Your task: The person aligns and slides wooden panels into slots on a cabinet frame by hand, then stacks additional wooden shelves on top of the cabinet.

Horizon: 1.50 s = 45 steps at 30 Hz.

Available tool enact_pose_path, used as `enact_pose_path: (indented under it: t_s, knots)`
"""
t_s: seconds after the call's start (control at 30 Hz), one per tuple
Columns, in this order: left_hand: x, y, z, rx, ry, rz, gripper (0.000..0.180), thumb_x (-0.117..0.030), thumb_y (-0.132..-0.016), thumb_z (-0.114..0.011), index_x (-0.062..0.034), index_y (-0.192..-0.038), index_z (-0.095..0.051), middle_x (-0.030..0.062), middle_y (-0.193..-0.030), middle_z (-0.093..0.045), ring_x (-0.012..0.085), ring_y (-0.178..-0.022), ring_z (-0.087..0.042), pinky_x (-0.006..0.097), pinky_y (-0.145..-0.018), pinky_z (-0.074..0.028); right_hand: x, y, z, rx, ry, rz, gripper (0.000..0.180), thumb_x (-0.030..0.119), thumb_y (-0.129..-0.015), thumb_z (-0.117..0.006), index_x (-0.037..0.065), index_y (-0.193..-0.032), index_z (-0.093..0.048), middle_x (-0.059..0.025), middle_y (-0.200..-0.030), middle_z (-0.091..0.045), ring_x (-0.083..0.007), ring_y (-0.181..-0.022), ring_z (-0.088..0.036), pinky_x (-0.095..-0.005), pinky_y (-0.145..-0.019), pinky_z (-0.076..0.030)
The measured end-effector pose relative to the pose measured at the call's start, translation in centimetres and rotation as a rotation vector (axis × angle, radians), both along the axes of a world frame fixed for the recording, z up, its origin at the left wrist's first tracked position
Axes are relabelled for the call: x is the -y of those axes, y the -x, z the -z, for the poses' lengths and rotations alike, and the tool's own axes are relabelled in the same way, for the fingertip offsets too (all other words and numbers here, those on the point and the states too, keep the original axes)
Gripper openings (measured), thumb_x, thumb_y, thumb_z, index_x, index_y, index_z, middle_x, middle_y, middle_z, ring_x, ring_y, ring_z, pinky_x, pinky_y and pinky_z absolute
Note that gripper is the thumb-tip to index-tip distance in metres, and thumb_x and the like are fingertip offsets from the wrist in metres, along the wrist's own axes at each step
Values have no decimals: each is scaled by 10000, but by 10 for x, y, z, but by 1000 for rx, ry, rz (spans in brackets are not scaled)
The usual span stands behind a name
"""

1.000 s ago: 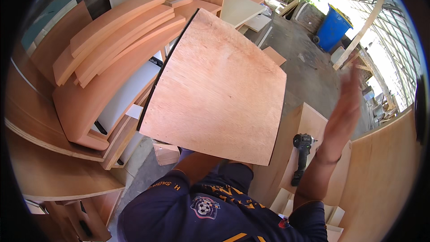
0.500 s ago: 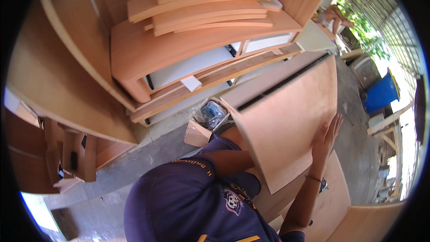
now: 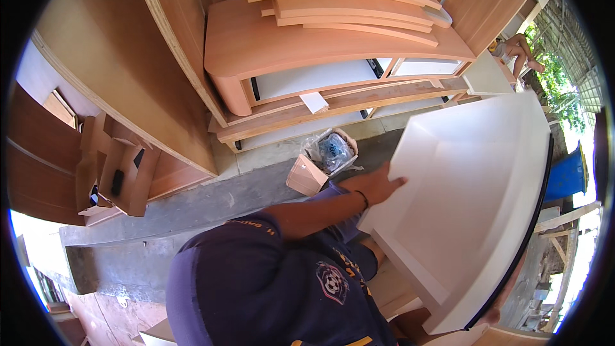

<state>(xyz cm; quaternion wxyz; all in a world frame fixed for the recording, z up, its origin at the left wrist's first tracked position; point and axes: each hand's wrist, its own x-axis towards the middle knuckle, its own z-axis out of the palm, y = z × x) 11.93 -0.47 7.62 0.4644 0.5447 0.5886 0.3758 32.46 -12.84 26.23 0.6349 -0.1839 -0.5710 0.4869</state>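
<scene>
A wooden drawer (image 3: 474, 198), white inside with a black runner along its outer right side, is tilted in front of me so its hollow shows. My left hand (image 3: 378, 184) grips its left wall, thumb over the rim and the other fingers hidden. At the lower right, my right hand (image 3: 492, 317) holds the drawer from its outer side near the bottom corner. Only a small part of that hand shows; the drawer covers the rest.
An open cardboard box (image 3: 309, 176) with plastic-wrapped items stands on the floor by my left forearm. Behind it is a wooden cabinet (image 3: 224, 57) with stacked boards (image 3: 352, 9) on top. Tall panels stand left. A blue bin (image 3: 567, 173) and a seated person (image 3: 519, 51) are at the right.
The drawer has turned over from its plain wooden underside to its white inside. My left hand has come into view on its wall; my right hand has moved down toward the lower corner.
</scene>
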Motion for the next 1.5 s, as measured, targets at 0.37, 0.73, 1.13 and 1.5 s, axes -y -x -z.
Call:
enact_pose_path:
  t_s: [0.37, 0.73, 1.13, 1.5]
  knots:
    - [78, 109, -50, 1083, 31, -75, 626, -275, -907, -599, -78, -1424, -305, 104, -1263, -512, 208, -1159, -500, 341, -977, -420, -50, -19, 76, 12, 370, 19, 813, 492, -832, -621, -71, -1347, -342, -209, -1303, -410, -288, -1195, -412, -389, -1007, -317]
    - [135, 171, -25, 960, 52, -512, 603, -242, -847, -604, -60, -1365, -354, 142, -1213, -523, 273, -1090, -561, 399, -877, -513, -166, 0, 189, 9, 633, -366, 523, 362, -976, -454, -60, -1281, -503, -121, -1144, -611, -190, -1022, -578, -305, -887, -448]
    - [105, 175, -50, 637, 54, -644, 663, -468, -872, -534, -29, -1348, -390, 159, -1204, -543, 297, -1077, -568, 416, -878, -498, -207, 43, 208, -97, 629, -313, 435, 275, -961, -532, -48, -1251, -556, -115, -1132, -644, -171, -1058, -570, -269, -929, -424]
    - [91, 167, -53, 428, -72, -782, 600, -483, -918, -443, -56, -1339, -415, 140, -1203, -557, 296, -1051, -587, 438, -856, -514, -235, 46, 217, -19, 667, -375, 465, 286, -968, -526, -59, -1280, -522, -132, -1102, -645, -151, -1014, -576, -247, -877, -442]
